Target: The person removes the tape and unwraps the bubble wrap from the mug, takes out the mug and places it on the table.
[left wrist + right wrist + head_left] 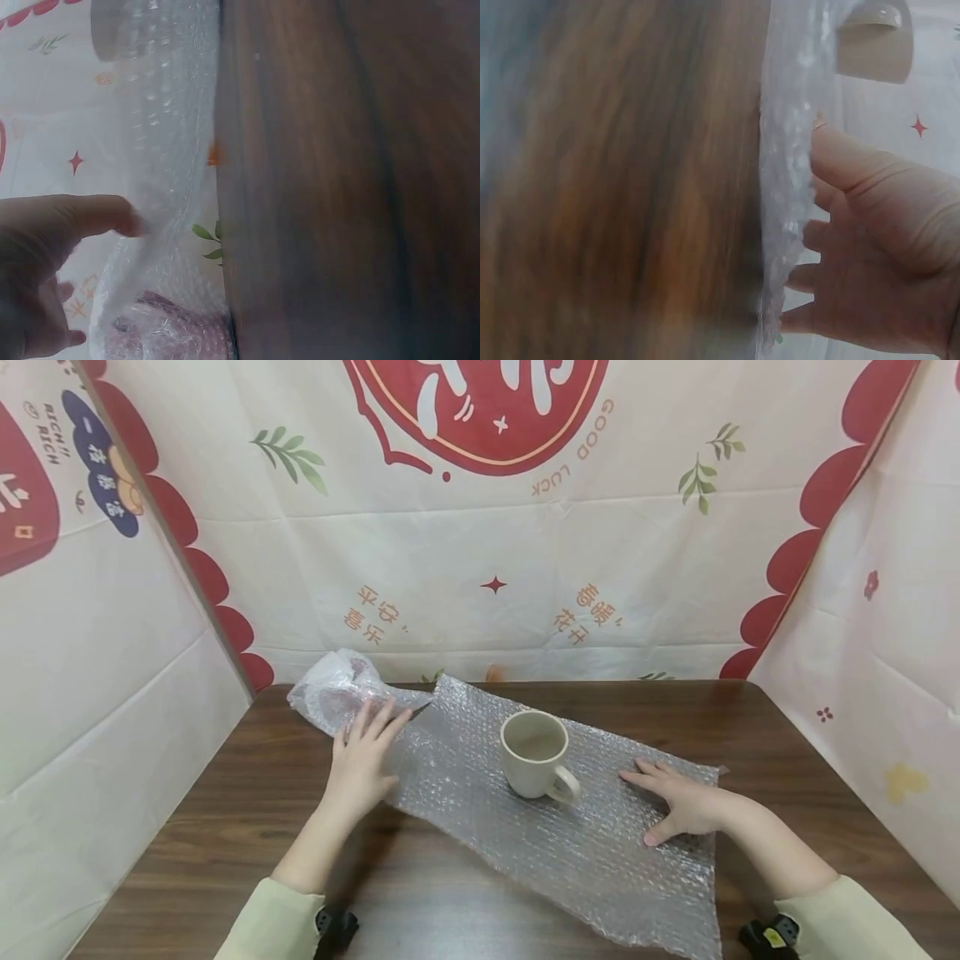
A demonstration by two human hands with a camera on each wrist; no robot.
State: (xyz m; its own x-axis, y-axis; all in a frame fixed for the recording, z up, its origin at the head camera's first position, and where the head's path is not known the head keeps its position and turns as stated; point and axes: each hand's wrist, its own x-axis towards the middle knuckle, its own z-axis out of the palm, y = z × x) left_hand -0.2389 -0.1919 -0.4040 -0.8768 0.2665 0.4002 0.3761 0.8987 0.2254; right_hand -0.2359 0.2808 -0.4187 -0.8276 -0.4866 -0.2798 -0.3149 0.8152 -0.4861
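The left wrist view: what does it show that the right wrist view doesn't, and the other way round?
Only the left wrist view shows the left hand, the wrapped bundle and some red scalloped edging.

Only the right wrist view shows the right hand and the mug's handle.

Both show part of the mug, the bubble wrap, the table and a red star on the cloth behind.

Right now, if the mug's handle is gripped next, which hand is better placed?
Likely the right hand: the handle of the mug points to its side, its fingertips nearby over the bubble wrap. The left hand is farther off, by the wrapped bundle.
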